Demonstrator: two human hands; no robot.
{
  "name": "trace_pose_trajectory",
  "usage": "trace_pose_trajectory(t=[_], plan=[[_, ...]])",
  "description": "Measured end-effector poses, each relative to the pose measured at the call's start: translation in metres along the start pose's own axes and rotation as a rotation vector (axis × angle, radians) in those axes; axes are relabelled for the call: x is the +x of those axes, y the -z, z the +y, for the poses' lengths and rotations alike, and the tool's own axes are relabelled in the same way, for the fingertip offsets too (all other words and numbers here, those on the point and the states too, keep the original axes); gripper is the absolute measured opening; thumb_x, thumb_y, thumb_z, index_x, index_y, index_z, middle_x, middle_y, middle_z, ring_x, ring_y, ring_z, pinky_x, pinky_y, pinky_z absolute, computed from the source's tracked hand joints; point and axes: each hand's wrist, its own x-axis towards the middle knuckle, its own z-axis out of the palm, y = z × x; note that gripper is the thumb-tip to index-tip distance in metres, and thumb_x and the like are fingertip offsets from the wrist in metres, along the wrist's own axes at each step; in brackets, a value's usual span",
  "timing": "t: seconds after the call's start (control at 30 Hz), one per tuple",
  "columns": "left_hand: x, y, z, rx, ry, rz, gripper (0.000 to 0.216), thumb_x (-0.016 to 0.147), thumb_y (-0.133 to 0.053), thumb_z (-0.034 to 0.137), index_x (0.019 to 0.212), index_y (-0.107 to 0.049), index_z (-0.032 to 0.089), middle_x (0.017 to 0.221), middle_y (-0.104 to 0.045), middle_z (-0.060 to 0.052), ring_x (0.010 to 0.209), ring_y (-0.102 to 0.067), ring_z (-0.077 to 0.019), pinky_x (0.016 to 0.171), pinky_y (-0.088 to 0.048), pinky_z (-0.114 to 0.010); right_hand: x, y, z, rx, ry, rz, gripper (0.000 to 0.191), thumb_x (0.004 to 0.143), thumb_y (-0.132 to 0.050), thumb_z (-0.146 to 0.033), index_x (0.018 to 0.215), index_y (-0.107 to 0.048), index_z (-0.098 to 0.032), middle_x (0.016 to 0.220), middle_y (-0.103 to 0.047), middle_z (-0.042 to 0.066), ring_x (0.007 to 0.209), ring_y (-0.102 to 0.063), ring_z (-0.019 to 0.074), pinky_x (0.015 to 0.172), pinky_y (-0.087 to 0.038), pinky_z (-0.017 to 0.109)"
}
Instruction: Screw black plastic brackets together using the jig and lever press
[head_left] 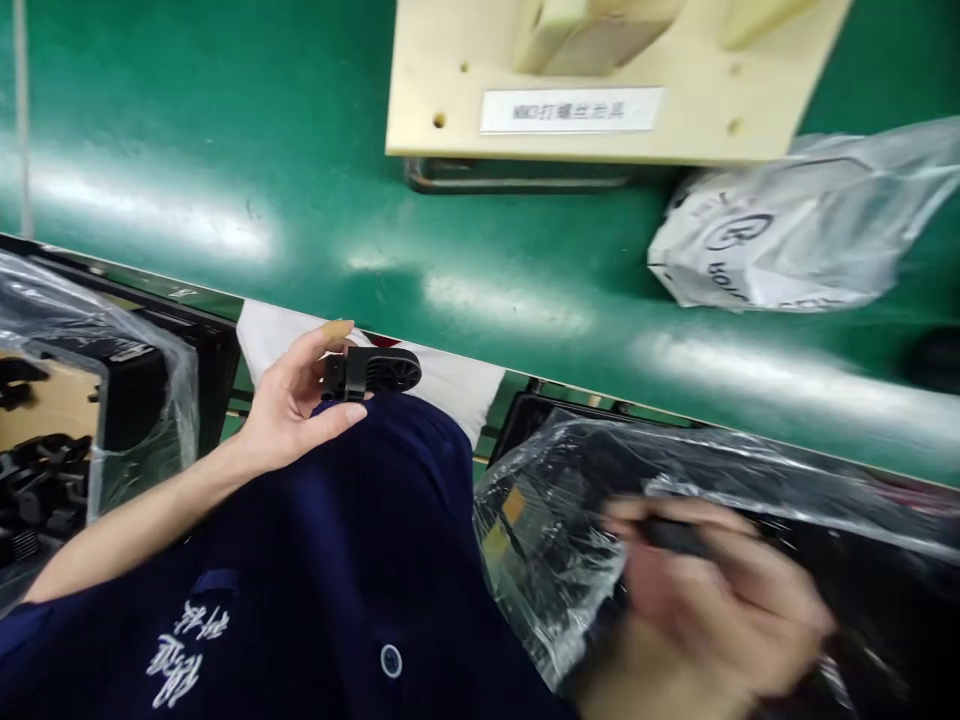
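Item 1: black part (390, 370), one, elongated, with a blocky end and a rounded, ribbed end. Located off the near edge of the green desk (300, 220), against the navy garment (315, 560) and white cloth (457, 380). Long axis nearly level across the view, slightly oblique to that edge; rounded end pointing to the person's right, blocky end toward the palm.

Item 2: left hand (285, 405), closed on the black part's blocky end, thumb on the near side, fingers on the far side; a yellowish cover on one fingertip.

Item 3: right hand (750, 600), blurred, gripping a dark piece (679, 537) between thumb and fingers, above the plastic-lined right crate (517, 425). Which way the dark piece points: cannot tell.

Item 4: left crate (214, 350), below the desk's near edge, plastic-lined, with loose black pieces (52, 485).

Item 5: cream fixture board (442, 80), labelled, set back from the near edge.

Item 6: printed bag (795, 240), touching or just beside the board's near right corner.
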Motion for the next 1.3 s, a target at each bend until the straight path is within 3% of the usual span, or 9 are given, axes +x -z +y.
trace_pose_trajectory(t=[0.1, 0.13, 0.23, 0.33, 0.67, 0.87, 1.07, 1.2, 1.3], plan=[[-0.011, -0.012, -0.003, -0.011, -0.044, 0.039, 0.064, 0.073, -0.077, 0.025, 0.132, -0.05, 0.027, 0.112, -0.056, -0.006, 0.092, -0.062, -0.0168, 0.083, -0.058, -0.031, -0.012, -0.045, 0.002, 0.525, 0.056, -0.656, 0.008, 0.081, -0.071, -0.029, 0.088, -0.07, -0.032, 0.08, -0.064, -0.001, 0.061, -0.064, 0.0164, 0.049, -0.051, 0.029], [-0.015, -0.013, -0.003, -0.01, -0.055, 0.053, 0.064, 0.074, -0.077, 0.024, 0.132, -0.049, 0.026, 0.112, -0.056, -0.007, 0.093, -0.061, -0.0173, 0.083, -0.058, -0.031, -0.013, -0.063, 0.006, 0.65, 0.034, -0.761, 0.012, 0.084, -0.068, -0.028, 0.094, -0.07, -0.034, 0.085, -0.066, -0.001, 0.064, -0.065, 0.0165, 0.049, -0.052, 0.028], [-0.029, -0.011, -0.005, 0.008, -0.079, 0.088, 0.066, 0.074, -0.076, 0.022, 0.134, -0.048, 0.024, 0.114, -0.057, -0.009, 0.101, -0.059, -0.021, 0.085, -0.057, -0.034, -0.012, -0.103, 0.014, 0.829, -0.04, -0.87, 0.018, 0.086, -0.065, -0.024, 0.1, -0.07, -0.034, 0.097, -0.067, -0.001, 0.074, -0.068, 0.0164, 0.054, -0.054, 0.027], [-0.038, -0.007, -0.007, 0.031, -0.12, 0.092, 0.068, 0.075, -0.075, 0.02, 0.136, -0.045, 0.023, 0.118, -0.056, -0.011, 0.108, -0.057, -0.0233, 0.089, -0.056, -0.037, -0.008, -0.118, 0.016, 0.834, -0.087, -0.915, 0.019, 0.087, -0.064, -0.021, 0.101, -0.07, -0.033, 0.101, -0.067, 0.0, 0.081, -0.068, 0.0164, 0.06, -0.055, 0.027], [-0.037, -0.004, -0.01, 0.119, -0.287, 0.042, 0.073, 0.074, -0.074, 0.014, 0.139, -0.042, 0.022, 0.116, -0.055, -0.01, 0.11, -0.056, -0.0224, 0.094, -0.052, -0.034, -0.009, -0.118, 0.015, 0.603, 0.067, -0.853, 0.026, 0.091, -0.059, -0.02, 0.109, -0.066, -0.036, 0.107, -0.064, 0.0, 0.092, -0.067, 0.0191, 0.066, -0.056, 0.03], [-0.036, -0.004, -0.011, 0.169, -0.333, 0.171, 0.071, 0.071, -0.077, 0.016, 0.136, -0.047, 0.023, 0.115, -0.057, -0.009, 0.108, -0.057, -0.0222, 0.093, -0.052, -0.035, -0.016, -0.127, 0.023, 0.231, 0.249, -0.332, 0.048, 0.075, -0.078, -0.021, 0.118, -0.061, -0.032, 0.11, -0.056, 0.002, 0.078, -0.059, 0.0108, 0.07, -0.051, 0.024], [-0.046, -0.019, -0.014, 0.192, -0.35, 0.117, 0.07, 0.072, -0.076, 0.016, 0.136, -0.047, 0.023, 0.115, -0.057, -0.01, 0.109, -0.058, -0.0232, 0.094, -0.052, -0.036, -0.027, -0.138, 0.029, 0.502, -0.089, -0.618, 0.047, 0.085, -0.063, -0.054, 0.123, -0.059, -0.027, 0.102, -0.065, 0.005, 0.088, -0.063, 0.0191, 0.079, -0.053, 0.032], [-0.055, -0.033, -0.019, 0.29, -0.339, 0.181, 0.071, 0.076, -0.071, 0.013, 0.14, -0.041, 0.024, 0.119, -0.056, -0.009, 0.112, -0.058, -0.0209, 0.095, -0.053, -0.031, -0.034, -0.142, 0.021, 0.73, -0.408, -0.496, 0.047, 0.07, -0.076, -0.059, 0.1, -0.066, -0.024, 0.094, -0.067, 0.002, 0.079, -0.063, 0.0181, 0.074, -0.054, 0.031], [-0.057, -0.042, -0.018, 0.481, -0.375, 0.11, 0.074, 0.08, -0.067, 0.01, 0.145, -0.033, 0.021, 0.122, -0.058, -0.01, 0.113, -0.058, -0.0184, 0.099, -0.05, -0.027, -0.016, -0.13, -0.001, 0.847, -0.581, -0.381, 0.045, 0.069, -0.076, -0.06, 0.091, -0.067, -0.022, 0.093, -0.068, 0.003, 0.082, -0.063, 0.0173, 0.076, -0.055, 0.03]])
